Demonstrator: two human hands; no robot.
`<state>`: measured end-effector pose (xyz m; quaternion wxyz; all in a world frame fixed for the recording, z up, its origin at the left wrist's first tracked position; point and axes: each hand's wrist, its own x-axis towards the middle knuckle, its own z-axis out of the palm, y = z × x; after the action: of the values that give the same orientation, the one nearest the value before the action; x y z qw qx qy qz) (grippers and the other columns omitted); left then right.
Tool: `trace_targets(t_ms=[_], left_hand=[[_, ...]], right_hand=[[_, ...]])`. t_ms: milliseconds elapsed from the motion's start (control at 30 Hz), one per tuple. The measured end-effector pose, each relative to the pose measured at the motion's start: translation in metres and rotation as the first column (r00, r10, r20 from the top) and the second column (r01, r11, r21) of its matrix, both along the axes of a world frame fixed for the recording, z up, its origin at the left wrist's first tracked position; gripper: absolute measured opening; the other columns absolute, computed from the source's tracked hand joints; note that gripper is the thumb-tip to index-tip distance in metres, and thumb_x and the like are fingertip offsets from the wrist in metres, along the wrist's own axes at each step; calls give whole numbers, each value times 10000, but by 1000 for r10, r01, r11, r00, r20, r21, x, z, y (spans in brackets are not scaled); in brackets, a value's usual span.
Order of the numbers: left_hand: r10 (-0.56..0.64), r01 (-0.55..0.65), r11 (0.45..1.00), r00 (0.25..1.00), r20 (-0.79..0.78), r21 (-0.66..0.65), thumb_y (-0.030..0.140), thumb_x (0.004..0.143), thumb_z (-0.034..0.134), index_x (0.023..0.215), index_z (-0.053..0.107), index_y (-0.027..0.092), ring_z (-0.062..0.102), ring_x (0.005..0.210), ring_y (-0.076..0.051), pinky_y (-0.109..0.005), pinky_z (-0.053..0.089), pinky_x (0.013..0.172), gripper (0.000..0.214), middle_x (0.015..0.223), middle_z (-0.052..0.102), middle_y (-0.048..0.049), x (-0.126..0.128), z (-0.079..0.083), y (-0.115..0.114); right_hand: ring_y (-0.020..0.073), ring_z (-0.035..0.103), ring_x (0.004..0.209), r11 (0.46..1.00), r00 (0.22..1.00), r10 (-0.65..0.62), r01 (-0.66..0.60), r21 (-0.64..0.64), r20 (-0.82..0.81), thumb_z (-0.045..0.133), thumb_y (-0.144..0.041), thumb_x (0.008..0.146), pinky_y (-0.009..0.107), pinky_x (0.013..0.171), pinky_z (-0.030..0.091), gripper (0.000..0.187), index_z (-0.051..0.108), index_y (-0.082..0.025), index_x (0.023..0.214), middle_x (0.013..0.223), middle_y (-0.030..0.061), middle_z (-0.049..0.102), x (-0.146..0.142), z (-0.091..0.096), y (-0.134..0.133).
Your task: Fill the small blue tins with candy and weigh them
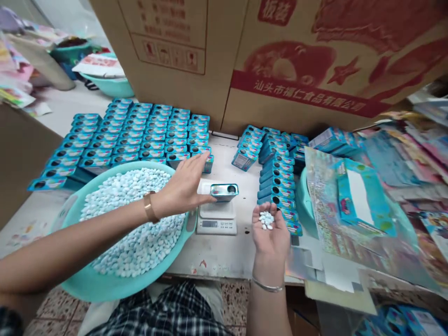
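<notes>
My left hand [184, 184] is open, fingers stretched out and thumb apart. It is beside a small blue box [224, 192] on a digital kitchen scale [217, 227]; the thumb tip is close to the box's left end, and I cannot tell if it touches. The box has a silvery top face with a dark round spot. My right hand [271, 242] is turned palm up with curled fingers, cupping several small white candies [266, 220]. Under my left forearm sits a turquoise basin [84, 291] full of pale blue and white candies [135, 254].
Rows of blue boxes [128, 140] stand behind the basin, and more boxes [276, 179] line the right side. A large cardboard carton [224, 60] blocks the back. At right, a blue carton [357, 196] lies on plastic sheeting [325, 224] over another basin [305, 191].
</notes>
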<state>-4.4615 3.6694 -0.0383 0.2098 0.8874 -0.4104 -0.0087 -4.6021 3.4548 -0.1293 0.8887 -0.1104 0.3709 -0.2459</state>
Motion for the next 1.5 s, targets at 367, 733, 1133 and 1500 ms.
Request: trace_targets(t_ms=[367,733,1133,1500], left_hand=[[-82,79,996,994,-77,-49,535,828,623,1466,264,159,359,1360,-333,-533,290,1120,823,1479,389,-181,12,15,5],[-155,157,974,988,-27,161,517,777,684,1419,334,128,494,1191,-318,-427,382,981,828,1317,545,-159,8,20,-38],[-253,222,958,951,180,180,261,796,598,1054,630,196,597,952,-263,-565,230,1104,268,917,661,-63,-20,20,-52],[-313,220,922,907,281,317,224,761,586,905,653,192,562,889,-264,-634,213,1109,162,814,591,-59,-24,25,-61]], right_hand=[[83,576,683,992,993,118,-119,43,33,561,-186,853,215,614,545,79,633,-166,880,792,2,590,2,13,11],[87,615,703,995,995,96,-96,12,-2,569,-183,849,241,668,573,61,628,-172,859,783,-8,620,-4,14,14],[106,690,819,996,996,81,-82,43,29,559,-146,847,277,813,569,118,656,-183,901,851,3,719,30,4,31],[137,686,747,971,988,121,-138,195,98,538,-127,877,293,734,575,123,651,-167,847,775,13,721,42,8,42]])
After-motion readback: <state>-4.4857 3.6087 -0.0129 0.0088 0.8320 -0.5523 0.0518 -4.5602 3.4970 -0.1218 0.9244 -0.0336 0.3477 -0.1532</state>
